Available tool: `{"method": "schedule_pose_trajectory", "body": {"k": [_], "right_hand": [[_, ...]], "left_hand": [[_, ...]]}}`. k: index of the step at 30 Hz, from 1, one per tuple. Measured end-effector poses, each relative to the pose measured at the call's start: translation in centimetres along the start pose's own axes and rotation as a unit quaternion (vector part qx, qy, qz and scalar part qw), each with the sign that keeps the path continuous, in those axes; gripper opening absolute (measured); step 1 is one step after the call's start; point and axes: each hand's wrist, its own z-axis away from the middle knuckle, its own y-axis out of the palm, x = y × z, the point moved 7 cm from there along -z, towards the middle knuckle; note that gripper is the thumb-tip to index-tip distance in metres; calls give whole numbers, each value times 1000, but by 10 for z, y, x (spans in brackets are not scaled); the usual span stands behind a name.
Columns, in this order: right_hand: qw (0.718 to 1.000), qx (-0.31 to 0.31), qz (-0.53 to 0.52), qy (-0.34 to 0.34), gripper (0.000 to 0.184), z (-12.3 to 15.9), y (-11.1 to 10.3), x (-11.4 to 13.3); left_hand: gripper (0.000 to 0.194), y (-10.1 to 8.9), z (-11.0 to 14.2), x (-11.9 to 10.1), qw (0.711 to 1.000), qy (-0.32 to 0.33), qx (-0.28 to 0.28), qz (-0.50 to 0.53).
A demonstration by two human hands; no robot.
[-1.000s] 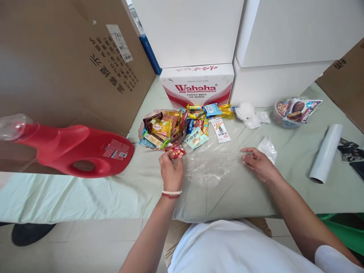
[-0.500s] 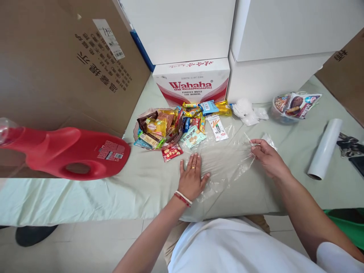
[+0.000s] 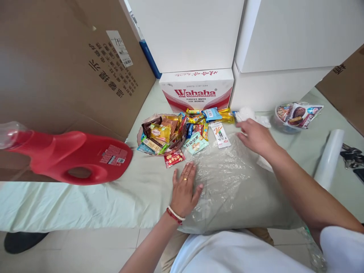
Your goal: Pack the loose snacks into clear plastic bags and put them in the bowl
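My left hand [image 3: 184,192] lies flat with its fingers spread on the left edge of a thin clear plastic sheet [image 3: 227,170] that covers the cloth in front of me. Over the sheet's far right part hovers my right hand [image 3: 256,137]; a gap shows between its thumb and forefinger, with nothing visible between them. Just beyond its fingertips is crumpled white plastic [image 3: 246,113]. At the sheet's far edge lie a white snack packet [image 3: 220,135] and a pale green packet [image 3: 196,143]. A red packet [image 3: 174,158] rests beyond my left fingertips.
A bowl of wrapped snacks [image 3: 138,137] stands at the left, near a red jug [image 3: 93,157]. Behind are a Wahaha box [image 3: 196,93] and white boxes. To the right are a tub of snacks [image 3: 290,127], a white roll [image 3: 330,157] and keys [image 3: 352,155].
My right hand has let go of the sheet's right edge and moved away from me, toward the white plastic. The sheet now lies flatter. My left hand stays pressed down.
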Motion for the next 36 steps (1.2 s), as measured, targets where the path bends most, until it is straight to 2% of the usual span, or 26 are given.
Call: {"method": "schedule_pose_trajectory", "body": {"k": [3,5,8,10,12,14,15,17,19,21,24,26,29,32,34,36], "right_hand": [[994,-42,20,-96,63,-68,21,49],[991,-40,36,-124,68,-104,42,66],[992,-13,28,-120,48,-134,62,65],[995,-50,-33,-74,43,-135,51,47],[983,-116,-139,-11,42,-119,27,23],[956,-137,-261,11,42,-87,6,7],[943,-121,-311,-3,42,-68,-1,7],[928,-61,-358,-86,43,-23,-8,21],[923,-11,-330,-196,42,27,-7,44],[918,55,-265,-291,43,73,10,63],[908,161,-184,-340,57,117,42,68],[908,181,-189,-328,60,127,50,62],[932,128,-203,-271,58,122,47,56],[958,112,-137,-227,62,115,61,62],[961,130,-95,-227,54,115,74,68],[961,128,-81,-231,49,118,77,70]], "left_hand": [[62,6,-5,2,999,-13,27,-24],[68,11,-7,0,998,-6,49,-42],[73,15,-5,-4,996,6,60,-58],[74,14,-2,-6,996,19,58,-61],[74,14,2,-9,996,31,58,-59],[74,14,5,-10,996,37,59,-55],[74,14,6,-11,996,37,61,-51],[76,15,7,-11,996,36,64,-42],[79,14,7,-11,997,37,63,-33],[82,13,7,-12,997,42,62,-28],[89,12,9,-13,997,52,61,-23],[92,11,10,-14,997,56,57,-22],[94,12,11,-13,997,56,53,-24],[95,13,9,-11,997,52,53,-25],[87,13,9,-9,997,48,52,-21],[76,10,12,-5,999,27,36,-23]]}}
